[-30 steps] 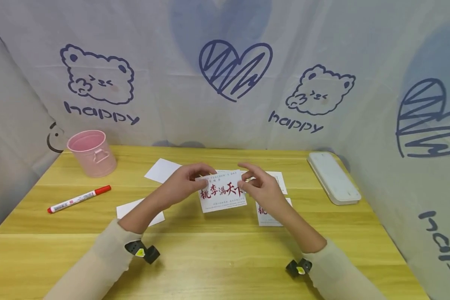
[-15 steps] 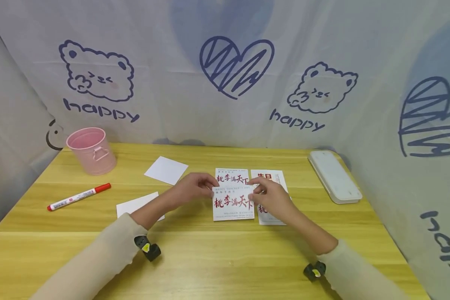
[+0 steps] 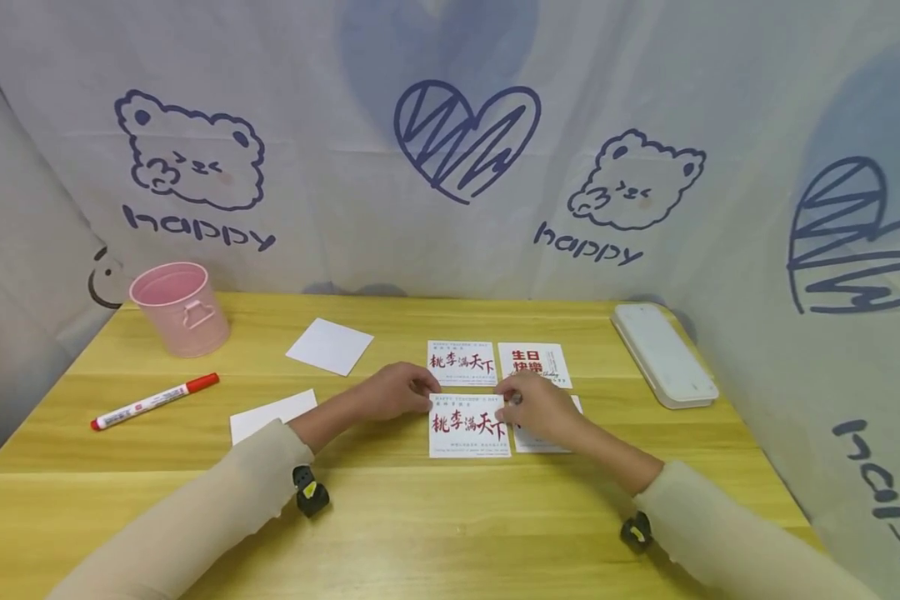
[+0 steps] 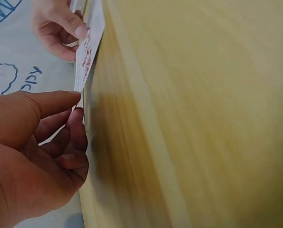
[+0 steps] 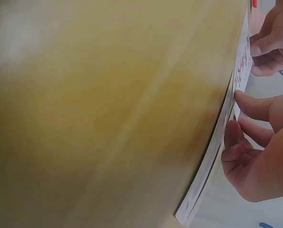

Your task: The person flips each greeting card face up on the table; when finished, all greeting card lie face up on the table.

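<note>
A white greeting card [image 3: 465,442] with red Chinese characters is held low over the table between both hands. My left hand [image 3: 396,392] pinches its left edge between thumb and fingers, as the left wrist view shows on the card [image 4: 88,54]. Its right edge is pinched by my right hand [image 3: 543,410], thumb on top in the right wrist view. Just behind lies a matching card [image 3: 461,364], flat on the table. To the right of that one is a birthday card [image 3: 536,358]. Another card [image 3: 542,443] lies mostly hidden under my right hand.
Two blank white cards, a far one [image 3: 330,346] and a nearer one [image 3: 270,414], lie on the left. Further left are a red-capped marker [image 3: 153,402] and a pink bucket [image 3: 183,312]. A white case [image 3: 663,356] sits at the right. A printed curtain [image 3: 330,183] hangs behind the table [image 3: 450,517].
Both hands have carried the card rightward and down toward the table, levelling its tilt. The matching card behind it and the birthday card have come into fuller view.
</note>
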Tool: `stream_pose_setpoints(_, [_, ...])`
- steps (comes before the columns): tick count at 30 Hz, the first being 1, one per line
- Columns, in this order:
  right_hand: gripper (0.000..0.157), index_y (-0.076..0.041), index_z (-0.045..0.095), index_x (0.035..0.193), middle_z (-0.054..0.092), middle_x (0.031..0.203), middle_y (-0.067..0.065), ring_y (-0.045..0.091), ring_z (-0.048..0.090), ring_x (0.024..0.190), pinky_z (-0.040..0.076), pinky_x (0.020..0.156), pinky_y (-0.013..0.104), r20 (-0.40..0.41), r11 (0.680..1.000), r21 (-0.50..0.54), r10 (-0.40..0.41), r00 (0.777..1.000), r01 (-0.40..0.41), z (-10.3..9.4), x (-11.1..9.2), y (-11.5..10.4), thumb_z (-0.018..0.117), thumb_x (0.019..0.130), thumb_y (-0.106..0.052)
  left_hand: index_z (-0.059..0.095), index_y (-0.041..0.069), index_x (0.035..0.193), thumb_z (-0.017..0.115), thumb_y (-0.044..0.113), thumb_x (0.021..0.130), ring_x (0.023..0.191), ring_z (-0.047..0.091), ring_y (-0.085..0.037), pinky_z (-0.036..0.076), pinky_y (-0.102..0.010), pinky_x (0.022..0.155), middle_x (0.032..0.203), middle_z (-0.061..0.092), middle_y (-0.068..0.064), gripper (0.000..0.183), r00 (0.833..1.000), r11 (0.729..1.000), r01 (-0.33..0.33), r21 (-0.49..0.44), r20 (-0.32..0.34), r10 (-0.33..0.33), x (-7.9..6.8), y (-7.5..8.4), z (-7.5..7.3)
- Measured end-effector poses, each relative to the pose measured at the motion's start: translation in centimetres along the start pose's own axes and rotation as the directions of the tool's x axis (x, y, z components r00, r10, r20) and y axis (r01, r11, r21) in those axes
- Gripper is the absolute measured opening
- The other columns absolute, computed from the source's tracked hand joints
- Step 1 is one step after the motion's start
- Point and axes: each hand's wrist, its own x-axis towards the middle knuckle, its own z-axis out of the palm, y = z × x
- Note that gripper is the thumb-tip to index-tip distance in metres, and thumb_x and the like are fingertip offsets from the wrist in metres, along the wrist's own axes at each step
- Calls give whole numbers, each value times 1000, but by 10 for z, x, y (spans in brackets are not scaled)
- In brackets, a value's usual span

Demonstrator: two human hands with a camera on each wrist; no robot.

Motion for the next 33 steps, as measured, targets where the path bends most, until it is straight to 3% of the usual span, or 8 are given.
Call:
stream_pose_setpoints(12, [29,-14,74,113,67,103,-2,14,61,93,51,81,36,15,998,-66,19,1000,-18,2,7,-2,81,86,-23,74,7,108,69,7,92,96,60,-15,50,-35,91,102,70,-3,17,1000,990,3,142,-9,-2,4,-1,2])
stream_pose_setpoints(18, [26,-15,75,110,65,108,0,16,61,95,52,82,38,40,990,-138,24,999,-18,-1,8,-8,81,86,-23,74,8,108,70,8,92,98,61,-16,50,-36,93,104,71,-3,17,1000,986,-1,166,-11,3,3,2,1])
stream_pose_setpoints(25, [25,-15,74,110,66,106,0,16,60,92,52,82,37,69,993,-120,30,997,-21,-6,8,-11,80,87,-23,74,8,108,70,8,93,97,61,-16,50,-36,92,104,70,-3,16,1000,988,2,156,-13,0,1,4,-2])
stream_pose_setpoints(29, [26,-14,72,114,64,105,0,15,59,77,49,66,33,63,998,-62,17,998,-13,-10,10,-14,76,91,-24,72,7,112,68,10,93,94,60,-16,50,-36,87,104,70,-4,19,999,990,9,141,-47,-2,-4,2,-15])
stream_pose_setpoints(33, [30,-12,69,121,63,105,1,15,56,66,45,56,31,34,1000,-5,-10,999,10,-11,20,-25,71,94,-26,69,5,120,64,12,96,90,61,-20,49,-37,81,109,69,-8,25,992,989,48,139,-126,-31,-18,-6,-45])
